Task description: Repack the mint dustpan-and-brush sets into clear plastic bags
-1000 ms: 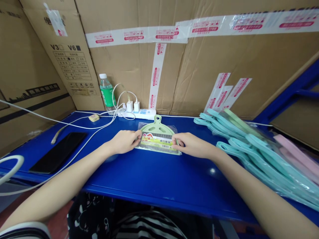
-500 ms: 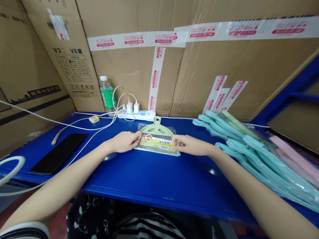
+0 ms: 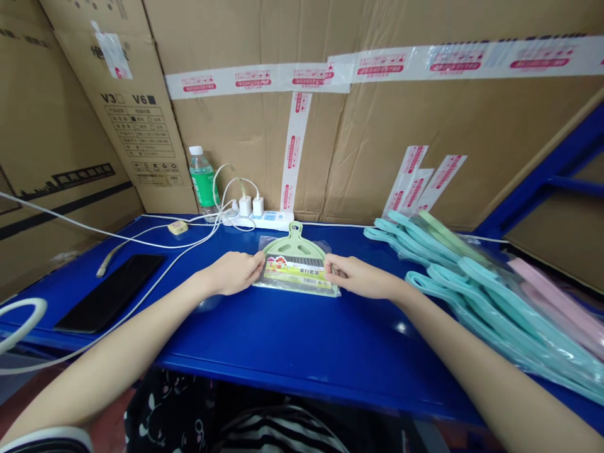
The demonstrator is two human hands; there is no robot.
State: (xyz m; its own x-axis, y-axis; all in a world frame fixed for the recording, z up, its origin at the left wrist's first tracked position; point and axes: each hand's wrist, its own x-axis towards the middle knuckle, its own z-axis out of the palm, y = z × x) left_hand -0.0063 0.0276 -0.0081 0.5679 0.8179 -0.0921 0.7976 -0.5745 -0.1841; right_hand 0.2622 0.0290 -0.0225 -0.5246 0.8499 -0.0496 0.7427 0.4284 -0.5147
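A small pale green dustpan and brush set (image 3: 296,272) lies flat in a clear plastic bag on the blue metal table (image 3: 302,340), with a yellow-green label across its front. The dustpan's handle points toward the far side. My left hand (image 3: 233,273) grips the bag's left edge with its fingers. On the right edge my right hand (image 3: 358,277) does the same, its fingertips on the plastic near the label.
Bagged teal and pink plastic items (image 3: 476,283) are piled at the right. Behind the hands stand a power strip (image 3: 264,220) with chargers and a water bottle (image 3: 202,179). A black phone (image 3: 111,292) and white cables lie at the left. Taped cardboard (image 3: 401,126) forms the back wall.
The view has tilted slightly as my head moved. Both hands stay on the bag, which has barely shifted on the table.
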